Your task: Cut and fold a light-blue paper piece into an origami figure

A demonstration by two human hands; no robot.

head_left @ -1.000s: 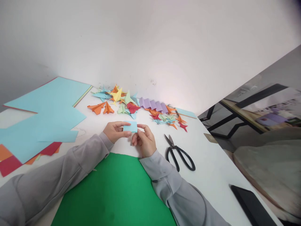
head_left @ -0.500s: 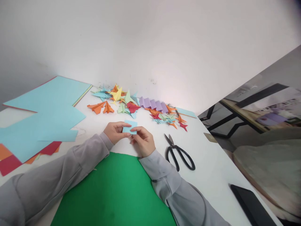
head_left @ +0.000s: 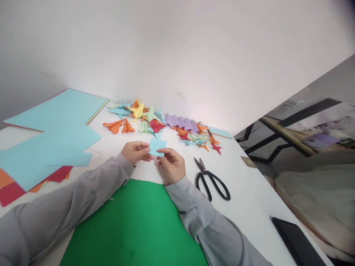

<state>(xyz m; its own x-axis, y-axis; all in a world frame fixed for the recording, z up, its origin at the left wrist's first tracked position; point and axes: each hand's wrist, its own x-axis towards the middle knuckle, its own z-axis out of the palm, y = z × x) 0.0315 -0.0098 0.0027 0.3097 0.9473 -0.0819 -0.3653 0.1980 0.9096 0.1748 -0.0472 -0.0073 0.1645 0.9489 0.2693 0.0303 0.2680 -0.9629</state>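
A small light-blue paper piece (head_left: 157, 146) is held just above the white table (head_left: 246, 188), tilted on one corner. My left hand (head_left: 135, 152) pinches its left edge with thumb and fingertips. My right hand (head_left: 171, 165) pinches its lower right edge. Both wrists rest near the far edge of a large green sheet (head_left: 135, 225) that lies in front of me.
Black scissors (head_left: 211, 180) lie shut to the right of my right hand. Several folded paper figures (head_left: 155, 125) are piled along the wall. Cut light-blue sheets (head_left: 52, 136) over red and orange ones cover the left. A dark tablet (head_left: 296, 242) lies at the table's right edge.
The blue piece has been turned between my fingers, from a flat rectangle to a tilted square. Both hands stayed in nearly the same place.
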